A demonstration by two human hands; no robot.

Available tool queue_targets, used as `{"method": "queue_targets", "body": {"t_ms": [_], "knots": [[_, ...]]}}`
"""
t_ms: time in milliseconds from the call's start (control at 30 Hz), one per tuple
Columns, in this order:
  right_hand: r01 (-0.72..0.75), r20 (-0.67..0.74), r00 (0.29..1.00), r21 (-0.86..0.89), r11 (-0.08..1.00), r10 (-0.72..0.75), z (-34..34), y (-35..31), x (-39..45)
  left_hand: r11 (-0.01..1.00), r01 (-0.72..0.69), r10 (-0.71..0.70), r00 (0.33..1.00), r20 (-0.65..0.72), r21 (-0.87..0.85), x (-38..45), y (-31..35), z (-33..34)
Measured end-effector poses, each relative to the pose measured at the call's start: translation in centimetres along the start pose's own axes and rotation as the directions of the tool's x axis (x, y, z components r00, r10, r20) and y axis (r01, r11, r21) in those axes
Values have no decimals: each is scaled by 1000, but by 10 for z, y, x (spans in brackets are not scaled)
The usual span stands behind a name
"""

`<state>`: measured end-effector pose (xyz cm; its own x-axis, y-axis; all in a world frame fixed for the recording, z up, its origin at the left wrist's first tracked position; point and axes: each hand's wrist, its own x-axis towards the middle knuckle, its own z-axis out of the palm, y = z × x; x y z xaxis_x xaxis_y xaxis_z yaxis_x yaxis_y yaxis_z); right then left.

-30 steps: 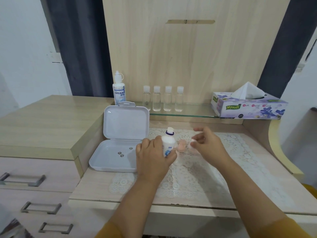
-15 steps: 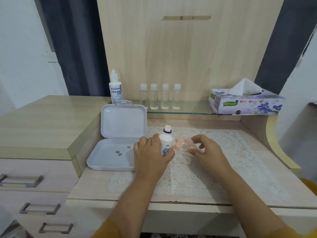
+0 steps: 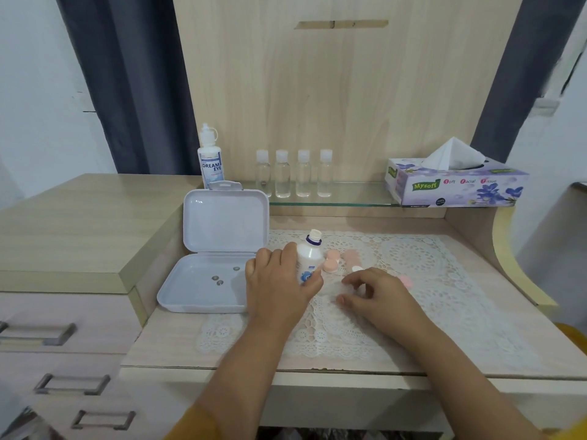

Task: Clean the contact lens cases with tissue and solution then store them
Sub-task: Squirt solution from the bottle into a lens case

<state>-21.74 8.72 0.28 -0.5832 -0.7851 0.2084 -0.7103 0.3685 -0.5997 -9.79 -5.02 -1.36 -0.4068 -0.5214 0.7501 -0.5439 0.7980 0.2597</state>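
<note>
gripping the upright solution bottle (image 3: 308, 260), left hand (image 3: 279, 285); right hand (image 3: 376, 293) rests loosely curled on the lace mat (image 3: 428, 281).

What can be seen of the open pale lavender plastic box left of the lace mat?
The pale lavender plastic box is a hinged, round-cornered case lying open on the wooden desk. Its lid stands upright behind the shallow base, a clasp tab on the top edge. Three small round metallic pieces lie in the base. The left hand sits at its right edge.

Bare lace mat (image 3: 438, 281) right of both hands — open white box (image 3: 219, 249) blocks left, glass shelf (image 3: 349, 201) behind
</note>
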Motion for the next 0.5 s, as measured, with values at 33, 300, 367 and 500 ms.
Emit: {"method": "queue_targets", "body": {"t_ms": [33, 300, 367, 500], "knots": [[-38, -19, 999, 95, 995, 40, -1, 1, -1, 1000, -11, 12, 1000, -6, 5, 0, 0, 0], [-80, -82, 966, 804, 589, 244, -9, 0, -9, 992, -119, 119, 993, -1, 49, -1, -1, 4], [-58, -103, 971, 776, 628, 217, -11, 2, -6, 987, -152, 152, 988, 8, 58, -2, -1, 6], [-30, -120, 972, 784, 620, 200, -14, 6, -6, 979, -187, 188, 982, -13, 76, -1, 1, 6]]}}
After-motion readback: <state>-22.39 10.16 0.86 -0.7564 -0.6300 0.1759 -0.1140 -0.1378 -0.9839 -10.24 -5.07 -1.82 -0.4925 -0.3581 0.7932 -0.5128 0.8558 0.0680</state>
